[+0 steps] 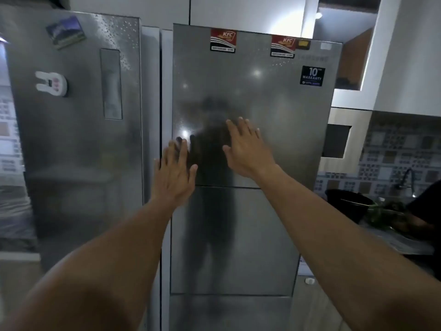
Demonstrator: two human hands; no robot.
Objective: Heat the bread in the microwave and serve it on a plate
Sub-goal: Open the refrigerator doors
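we see a grey fridge on the left with a white magnet on it; beside it stands a second fridge with red stickers on top; our left hand is spread flat by its left edge, empty; our right hand is spread open over the upper door, empty; a microwave sits in a nook to the right; no bread or plate shows.

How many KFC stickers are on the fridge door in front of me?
2. Both sit along the top edge of the closed fridge door: one KFC sticker at upper left, the other further right, beside a small yellow sticker. None look hidden.
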